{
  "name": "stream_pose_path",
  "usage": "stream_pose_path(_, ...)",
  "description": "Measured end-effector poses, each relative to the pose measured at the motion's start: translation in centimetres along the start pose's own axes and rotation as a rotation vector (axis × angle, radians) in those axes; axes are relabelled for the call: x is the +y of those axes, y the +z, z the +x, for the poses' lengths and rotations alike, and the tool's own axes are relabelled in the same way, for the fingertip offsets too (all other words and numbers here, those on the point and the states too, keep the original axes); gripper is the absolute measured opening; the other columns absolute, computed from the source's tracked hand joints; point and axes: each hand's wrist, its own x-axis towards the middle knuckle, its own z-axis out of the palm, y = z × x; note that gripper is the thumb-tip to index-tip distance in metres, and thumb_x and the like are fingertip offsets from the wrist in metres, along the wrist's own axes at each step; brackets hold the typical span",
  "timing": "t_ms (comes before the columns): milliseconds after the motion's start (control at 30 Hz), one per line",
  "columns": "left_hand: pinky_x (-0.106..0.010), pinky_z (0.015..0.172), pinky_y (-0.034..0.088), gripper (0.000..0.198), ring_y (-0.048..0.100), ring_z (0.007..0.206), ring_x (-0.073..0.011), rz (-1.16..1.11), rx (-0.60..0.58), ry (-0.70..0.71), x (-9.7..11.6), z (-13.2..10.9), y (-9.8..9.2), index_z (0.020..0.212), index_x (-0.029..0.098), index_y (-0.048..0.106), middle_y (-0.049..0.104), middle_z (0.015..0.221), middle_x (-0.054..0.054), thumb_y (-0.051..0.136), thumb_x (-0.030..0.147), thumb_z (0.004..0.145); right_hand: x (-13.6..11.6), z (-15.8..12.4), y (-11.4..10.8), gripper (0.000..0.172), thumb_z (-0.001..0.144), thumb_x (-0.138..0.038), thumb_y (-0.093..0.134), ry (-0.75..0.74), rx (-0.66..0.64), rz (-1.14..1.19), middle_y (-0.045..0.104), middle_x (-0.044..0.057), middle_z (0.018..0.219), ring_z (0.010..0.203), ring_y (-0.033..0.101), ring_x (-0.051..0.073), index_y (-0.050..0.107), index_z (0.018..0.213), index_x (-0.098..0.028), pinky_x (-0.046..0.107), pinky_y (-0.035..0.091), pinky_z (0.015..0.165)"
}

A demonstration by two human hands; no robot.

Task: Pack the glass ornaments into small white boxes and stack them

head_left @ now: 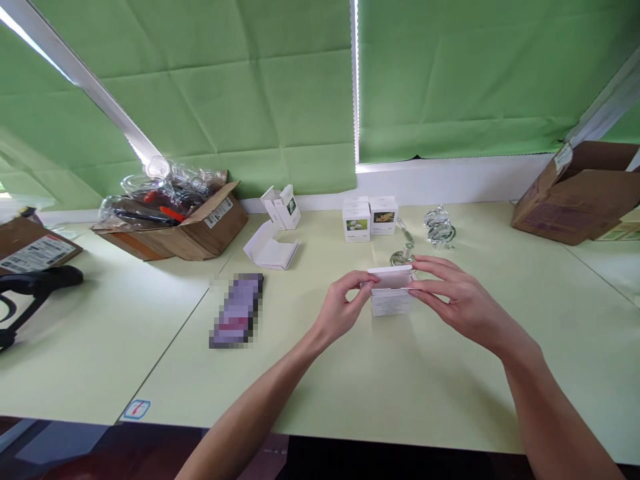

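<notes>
A small white carton (391, 301) stands on the pale green table (350, 380) in front of me, its top flap up. My left hand (344, 308) pinches the carton's left upper corner, fingers closed on it. My right hand (456, 293) grips the right side and the flap from above. Just behind the carton lies a clear glass piece (403, 255), and a coiled glass item (440, 228) sits further back. Three closed white cartons with flower pictures (370, 217) stand in a group behind.
An unfolded white carton (273, 251) and an open one (283, 207) lie at back left. A cardboard box of bagged glassware (173, 220) stands left, another brown box (575, 197) at far right. A blurred dark flat object (237, 311) lies left of my hands.
</notes>
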Motion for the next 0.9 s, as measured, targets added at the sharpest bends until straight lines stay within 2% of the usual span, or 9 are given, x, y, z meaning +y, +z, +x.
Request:
stream_pose_path(100,-0.032,0.091,0.054,0.023,0.068,0.103,-0.0205,0.015,0.031,0.026,0.2,-0.1,-0.2,0.105,0.020,0.070,0.073,0.109,-0.007,0.054,0.035,0.097,-0.3,0.3,-0.1,0.021,0.097,-0.029,0.058,0.000,0.035,0.031,0.067,0.005,0.130,0.130,0.056,0.030,0.078,0.103,-0.031,0.051,0.054,0.099)
stream_pose_path(200,-0.032,0.092,0.053,0.025,0.067,0.106,-0.0204,0.051,0.011,0.058,0.1,-0.1,-0.4,0.108,0.020,0.069,0.073,0.111,-0.007,0.051,0.034,0.099,-0.6,0.5,-0.2,0.020,0.096,-0.025,0.059,-0.032,0.073,0.022,0.062,0.005,0.137,0.129,0.054,0.030,0.077,0.100,-0.031,0.052,0.052,0.099)
stream_pose_path(400,-0.035,0.095,0.053,0.026,0.065,0.107,-0.0205,0.076,-0.149,0.064,-0.6,0.1,-1.0,0.118,0.021,0.062,0.068,0.121,-0.008,0.052,0.034,0.098,-0.8,0.3,-0.5,0.014,0.093,-0.020,0.061,-0.078,0.098,-0.129,0.063,0.011,0.113,0.106,0.057,0.028,0.074,0.098,-0.024,0.043,0.054,0.079)
stream_pose_path(533,-0.041,0.103,0.050,0.046,0.062,0.117,-0.0242,0.106,-0.231,0.088,-1.2,-0.2,-0.4,0.132,0.024,0.052,0.064,0.130,-0.009,0.067,0.036,0.090,-1.4,0.2,-0.4,0.024,0.093,-0.019,0.062,-0.123,0.083,-0.176,0.063,0.012,0.109,0.099,0.056,0.026,0.066,0.116,-0.020,0.040,0.052,0.079)
stream_pose_path(633,-0.041,0.101,0.053,0.061,0.065,0.115,-0.0248,0.090,-0.229,0.074,-2.1,-0.7,0.7,0.134,0.026,0.045,0.065,0.126,-0.008,0.076,0.035,0.083,-2.2,0.2,0.1,0.024,0.094,-0.016,0.059,-0.158,0.037,-0.219,0.065,0.010,0.104,0.095,0.058,0.025,0.063,0.118,-0.018,0.041,0.051,0.083)
stream_pose_path(767,-0.038,0.096,0.056,0.051,0.066,0.112,-0.0219,0.125,-0.194,0.119,-3.1,-1.2,1.5,0.133,0.027,0.043,0.064,0.125,-0.007,0.068,0.026,0.088,-2.7,0.3,0.8,0.027,0.095,-0.019,0.057,-0.123,0.053,-0.309,0.065,0.013,0.114,0.104,0.059,0.028,0.060,0.121,-0.017,0.043,0.050,0.087)
stream_pose_path(900,-0.037,0.095,0.056,0.049,0.066,0.111,-0.0212,0.175,-0.203,0.142,-3.3,-1.3,1.5,0.134,0.028,0.042,0.064,0.125,-0.006,0.064,0.027,0.091,-2.6,0.3,0.8,0.021,0.096,-0.021,0.058,-0.132,0.018,-0.313,0.068,0.011,0.107,0.098,0.061,0.026,0.062,0.116,-0.016,0.044,0.049,0.088)
